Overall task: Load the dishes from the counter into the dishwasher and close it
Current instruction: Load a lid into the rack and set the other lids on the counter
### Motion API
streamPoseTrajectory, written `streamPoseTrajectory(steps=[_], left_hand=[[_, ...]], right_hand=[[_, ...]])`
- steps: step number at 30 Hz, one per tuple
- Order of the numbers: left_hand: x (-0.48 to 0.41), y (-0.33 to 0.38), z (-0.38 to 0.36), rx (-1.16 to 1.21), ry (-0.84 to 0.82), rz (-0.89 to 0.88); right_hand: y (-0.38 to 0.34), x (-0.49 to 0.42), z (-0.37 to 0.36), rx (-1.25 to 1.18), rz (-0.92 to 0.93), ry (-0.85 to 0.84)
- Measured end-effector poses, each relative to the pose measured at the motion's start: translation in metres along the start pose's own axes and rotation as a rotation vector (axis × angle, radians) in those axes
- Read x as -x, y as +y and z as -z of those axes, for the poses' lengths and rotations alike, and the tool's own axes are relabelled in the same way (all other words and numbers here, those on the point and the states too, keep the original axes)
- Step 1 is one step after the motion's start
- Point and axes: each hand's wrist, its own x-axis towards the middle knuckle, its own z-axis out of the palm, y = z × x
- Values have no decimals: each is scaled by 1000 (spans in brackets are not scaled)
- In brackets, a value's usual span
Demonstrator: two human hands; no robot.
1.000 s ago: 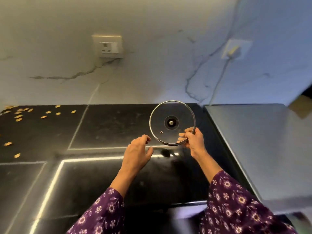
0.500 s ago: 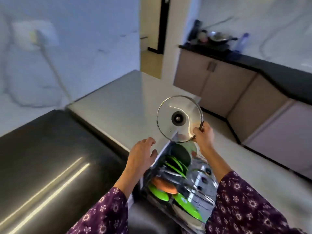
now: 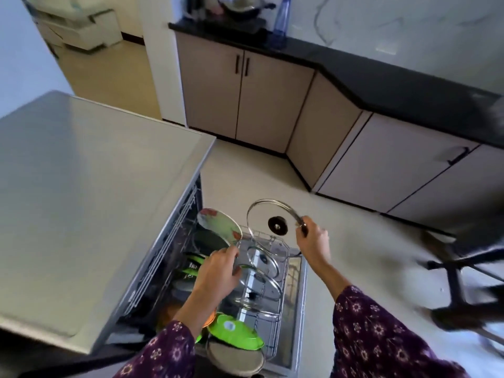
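My right hand (image 3: 313, 241) grips the rim of a round glass lid (image 3: 261, 214) with a black knob and holds it tilted above the far end of the pulled-out dishwasher rack (image 3: 283, 309). My left hand (image 3: 218, 271) is down in the rack, its fingers curled on the rim of another glass lid (image 3: 263, 261) standing there. A second glass lid stands just behind that one. A floral plate (image 3: 218, 222) stands at the rack's far left. Green plates (image 3: 234, 332) and an orange dish stand at the near end.
The grey dishwasher top (image 3: 95, 200) fills the left side. Beige floor (image 3: 259, 170) lies beyond the rack, edged by cabinets (image 3: 245, 91) under a black counter (image 3: 381, 77) with a stove and pan. A dark stool frame (image 3: 458, 271) stands at the right.
The view has swung from the black counter down to the open dishwasher. My right hand has carried the lid over the rack, and my left hand has dropped onto a lid in the rack.
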Motion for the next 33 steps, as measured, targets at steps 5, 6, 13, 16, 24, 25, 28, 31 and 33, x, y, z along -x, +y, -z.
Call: streamPoseTrajectory(steps=[5,6,13,16,24,25,28,31,33], left_hand=[[-61,-24,-25,-34,51,1],[-74,-29,-29,-40,65,-5],[-135,-69,-115,-43,-30,-29],[-140,-88,-166,-17,-96,2],[-162,-127,-275,-51,-243,-4],[-165,-131,-286,-58,-270,-1],[-169,-136,-307,-88,-298,10],[-172,-136,-318,-99,-294,1],[-173,-133,-322,-96,-295,-2]], right_hand=[[58,-53,-48,176,-13,-85],[68,-64,-60,212,-12,-110],[145,-118,-159,454,-7,-250],[179,-125,-196,519,16,-298],[245,-132,-263,598,53,-312],[254,-132,-271,575,52,-301],[275,-134,-288,498,55,-277],[284,-136,-290,481,40,-264],[286,-136,-289,497,39,-304]])
